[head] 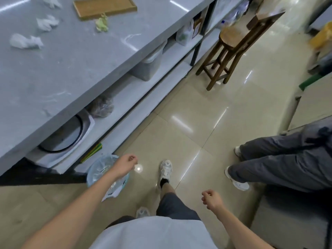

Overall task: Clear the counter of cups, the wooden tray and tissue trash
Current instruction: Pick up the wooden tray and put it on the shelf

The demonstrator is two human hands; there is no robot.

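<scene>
Both your hands, left (125, 163) over the bin (100, 169) and right (212, 199), are loosely curled and hold nothing, so next likely reach up-left to the counter (71, 65) for tissues (26, 41) and tray (105, 7).

I have one view only, from the head camera, wide-angle and tilted steeply down at the floor (188, 108). It sits close above both forearms; the desk (53, 69) runs ahead and left of the left hand (125, 163).
</scene>
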